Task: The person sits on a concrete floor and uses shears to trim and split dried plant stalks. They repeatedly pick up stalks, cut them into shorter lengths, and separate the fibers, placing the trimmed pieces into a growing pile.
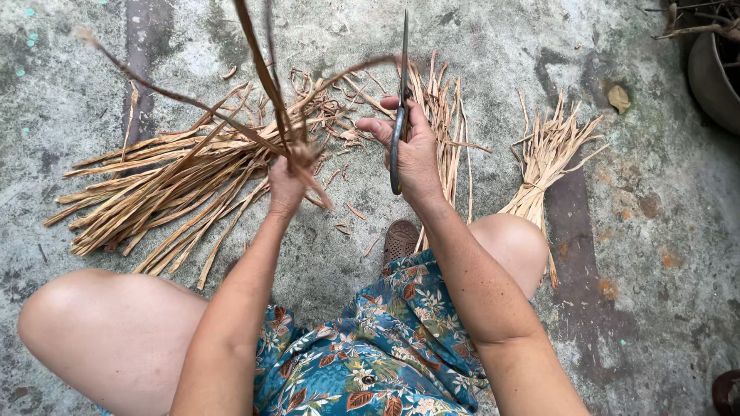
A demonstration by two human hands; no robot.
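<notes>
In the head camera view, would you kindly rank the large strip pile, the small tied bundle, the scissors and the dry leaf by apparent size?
1. Large strip pile, spread widest across the floor.
2. Small tied bundle.
3. Scissors, held in the right hand nearer the camera, so this rank against the bundle is unsure.
4. Dry leaf.

Both forearms extend forward from the lower edge of the view, bare to above the elbow, between two bent, bare knees.

Left hand [287, 185]: raised ahead of the left knee, wrist straight, back of the hand toward the camera. Fingers are curled into a closed fist around what it grips; fingertips are hidden on the far side.

Right hand [415, 154]: held slightly higher and just to the right of the left hand, the two near but apart. Wrist slightly bent inward. Fingers are wrapped closed around what it holds, with the forefinger [374, 125] extended leftward, toward the left hand.
</notes>
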